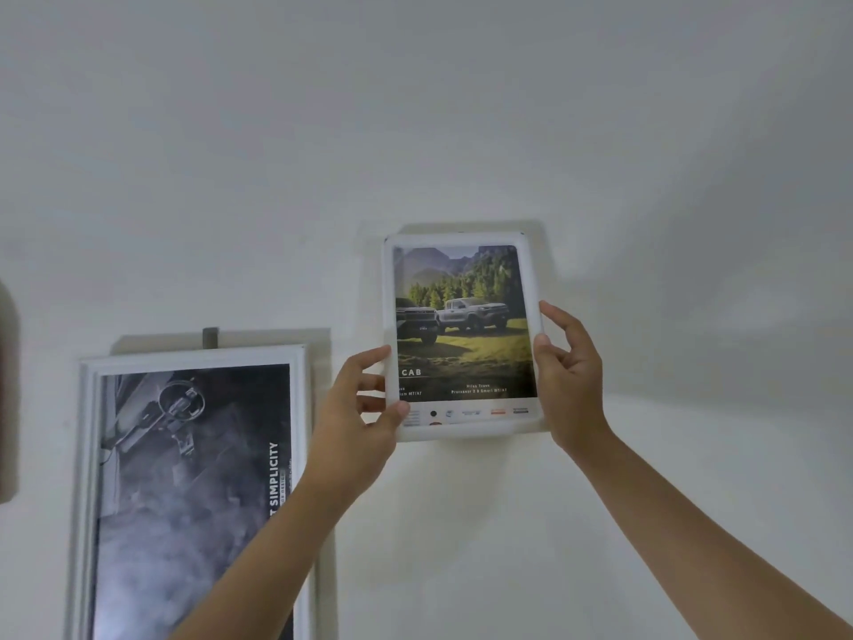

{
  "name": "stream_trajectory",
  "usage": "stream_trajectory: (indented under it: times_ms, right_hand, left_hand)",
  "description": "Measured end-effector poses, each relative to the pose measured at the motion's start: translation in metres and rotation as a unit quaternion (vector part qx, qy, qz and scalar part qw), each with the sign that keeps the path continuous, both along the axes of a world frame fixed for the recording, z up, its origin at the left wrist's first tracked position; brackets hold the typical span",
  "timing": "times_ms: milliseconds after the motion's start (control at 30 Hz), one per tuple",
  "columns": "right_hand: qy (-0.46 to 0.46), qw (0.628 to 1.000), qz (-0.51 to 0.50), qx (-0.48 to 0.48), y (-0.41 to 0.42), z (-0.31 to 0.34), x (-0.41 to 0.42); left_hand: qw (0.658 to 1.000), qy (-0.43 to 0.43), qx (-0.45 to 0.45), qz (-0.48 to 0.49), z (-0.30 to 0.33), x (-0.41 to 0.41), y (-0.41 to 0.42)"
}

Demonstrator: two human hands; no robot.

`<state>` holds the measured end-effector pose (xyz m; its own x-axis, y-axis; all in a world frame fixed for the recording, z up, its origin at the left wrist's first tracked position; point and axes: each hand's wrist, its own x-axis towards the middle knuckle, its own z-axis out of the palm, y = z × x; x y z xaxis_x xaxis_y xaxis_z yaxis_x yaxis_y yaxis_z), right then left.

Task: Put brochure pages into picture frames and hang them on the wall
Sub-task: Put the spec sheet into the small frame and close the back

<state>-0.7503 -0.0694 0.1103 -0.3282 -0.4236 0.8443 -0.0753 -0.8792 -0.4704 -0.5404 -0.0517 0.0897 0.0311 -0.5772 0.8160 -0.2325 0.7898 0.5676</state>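
A small white picture frame (461, 334) holds a brochure page showing pickup trucks in front of a forest. It is upright against the white wall (415, 108). My left hand (362, 408) grips its lower left edge, thumb on the front. My right hand (570, 367) grips its right edge. To the lower left, a larger white frame (194, 491) with a dark grey brochure page hangs on the wall from a small grey hook (210, 337).
A dark brownish object (7, 394) shows at the far left edge of the view. Bare white wall spreads above and to the right of the small frame.
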Motion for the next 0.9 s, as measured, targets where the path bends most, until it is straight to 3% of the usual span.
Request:
stream_trajectory:
  times_ms: [333, 567, 900]
  right_hand:
    - [0.004, 1.000, 0.015, -0.001, -0.019, -0.018, -0.008]
    - [0.038, 0.985, -0.158, -0.050, -0.029, -0.030, -0.011]
    - [0.056, 0.960, -0.270, -0.051, -0.029, -0.047, -0.003]
  left_hand:
    - [1.000, 0.013, -0.014, -0.013, -0.021, -0.008, -0.023]
    - [0.998, 0.008, -0.058, 0.024, -0.032, -0.009, -0.029]
    - [0.979, -0.063, -0.147, 0.129, -0.036, -0.012, -0.032]
